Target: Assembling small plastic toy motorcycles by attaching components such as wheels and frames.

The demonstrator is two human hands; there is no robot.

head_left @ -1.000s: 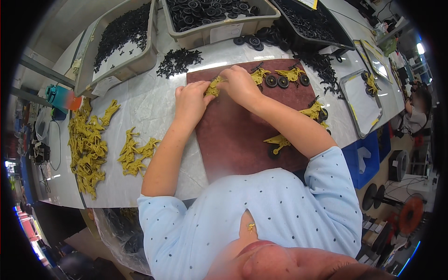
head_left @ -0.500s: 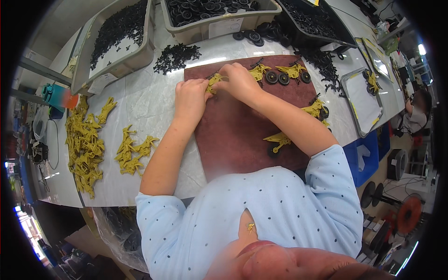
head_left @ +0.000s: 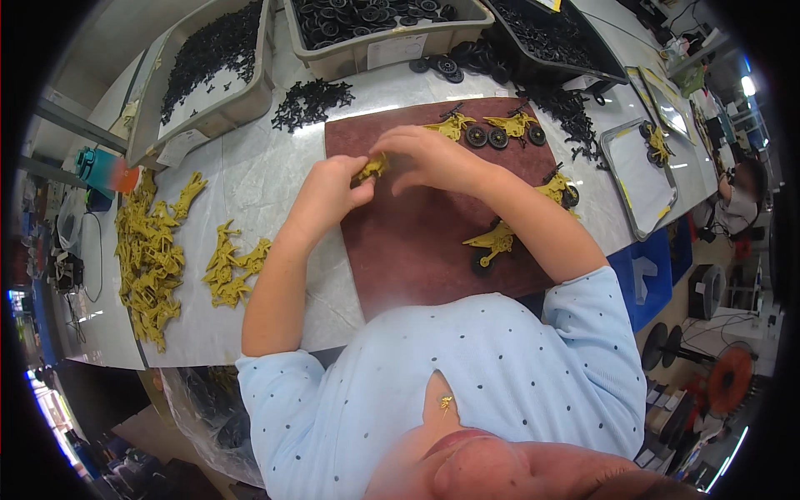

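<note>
My left hand pinches a small yellow toy motorcycle body above the left part of a dark red mat. Beside it, my right hand arches with thumb and fingers apart; its fingertips come close to the body, and whether they touch it I cannot tell. Along the mat's far edge are yellow toy motorcycles with black wheels and handlebars. Another motorcycle lies under my right forearm, and one more is at the mat's right edge, partly on the table.
Yellow bodies are heaped at the left, with a smaller group nearer. Behind the mat stand a grey bin of small black parts, a bin of wheels and a black bin. A metal tray lies right.
Both hands were together over the yellow body at the mat's far left. Now my left hand has come slightly nearer with it, and my right fingers have spread apart from it.
</note>
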